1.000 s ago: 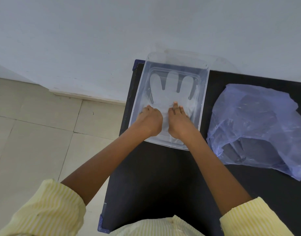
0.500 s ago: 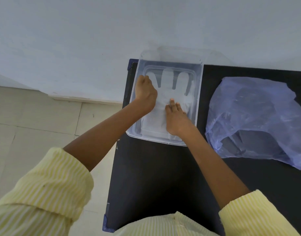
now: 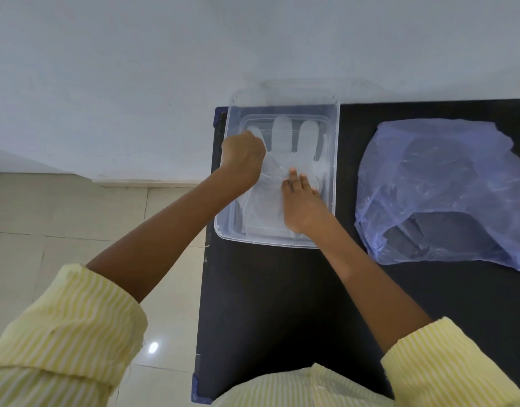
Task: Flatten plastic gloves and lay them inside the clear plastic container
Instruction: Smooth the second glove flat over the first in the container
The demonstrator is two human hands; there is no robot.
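Note:
A clear plastic container (image 3: 335, 160) stands at the far left corner of the black table. A translucent plastic glove (image 3: 283, 136) lies spread flat inside it, fingers pointing away from me. My left hand (image 3: 243, 156) is curled over the glove's left finger area, knuckles up; what its fingertips touch is hidden. My right hand (image 3: 301, 205) lies flat, fingers together, pressing the glove's palm and cuff against the container floor.
A crumpled bluish plastic bag (image 3: 440, 192) lies on the black table (image 3: 282, 304) right of the container. A white wall runs behind the table. Tiled floor (image 3: 76, 218) lies left of the table's edge.
My left hand slid from the container's near edge up to the glove's left fingers. My right hand stayed pressing the glove's lower part.

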